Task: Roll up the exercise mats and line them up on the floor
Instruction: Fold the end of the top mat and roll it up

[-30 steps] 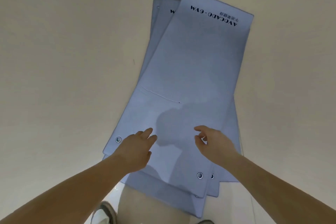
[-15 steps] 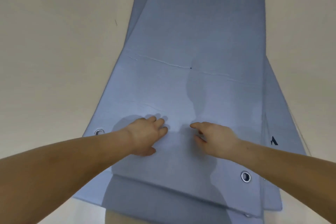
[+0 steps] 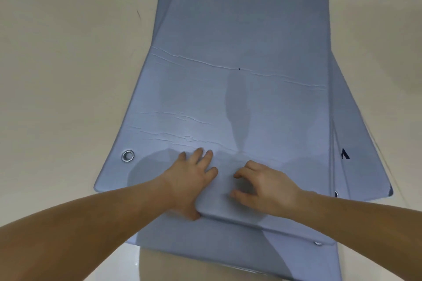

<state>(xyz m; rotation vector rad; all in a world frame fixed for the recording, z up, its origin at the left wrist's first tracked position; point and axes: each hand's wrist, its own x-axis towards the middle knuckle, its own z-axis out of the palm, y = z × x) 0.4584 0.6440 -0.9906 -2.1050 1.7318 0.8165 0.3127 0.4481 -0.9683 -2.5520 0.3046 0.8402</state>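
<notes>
A stack of blue-grey exercise mats lies flat on the floor, running away from me. The top mat (image 3: 239, 98) has creases across it and a metal eyelet (image 3: 127, 155) at its near left corner. My left hand (image 3: 187, 182) holds the top mat's near edge, fingers flat on top and thumb tucked at the edge. My right hand (image 3: 267, 187) rests beside it, with bent fingertips and thumb pressing on the mat's surface. Lower mats (image 3: 356, 166) stick out to the right and at the near end.
Beige floor (image 3: 68, 75) surrounds the mats on both sides. My beige trouser leg (image 3: 182, 267) shows just below the near end of the stack.
The view has dropped closer to the mats. Both hands have come down onto the near end of the top mat, and the left thumb has reached its edge.
</notes>
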